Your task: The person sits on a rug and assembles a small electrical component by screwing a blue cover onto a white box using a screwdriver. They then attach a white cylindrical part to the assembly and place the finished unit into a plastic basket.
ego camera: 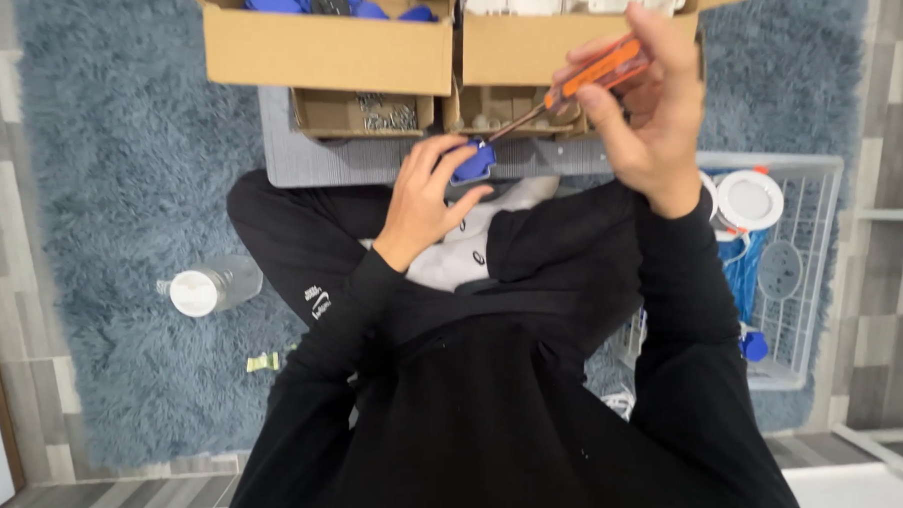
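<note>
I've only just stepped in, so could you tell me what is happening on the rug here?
A person in black clothes sits cross-legged on a shaggy blue-grey rug. Their left hand holds a small blue part, and their right hand grips an orange-handled screwdriver with its tip set against that part. Just beyond the hands stand open cardboard boxes, one holding more blue parts. A capped bottle lies on the rug at the left, and a white wire basket sits at the right.

Two cardboard boxes [329, 49] stand side by side on the far edge of the rug [104, 172]. A small tray of screws [361, 114] sits before them. A bottle [210, 286] lies left of the boxes, nearer the person; a wire basket [801, 266] stands to their right.
</note>
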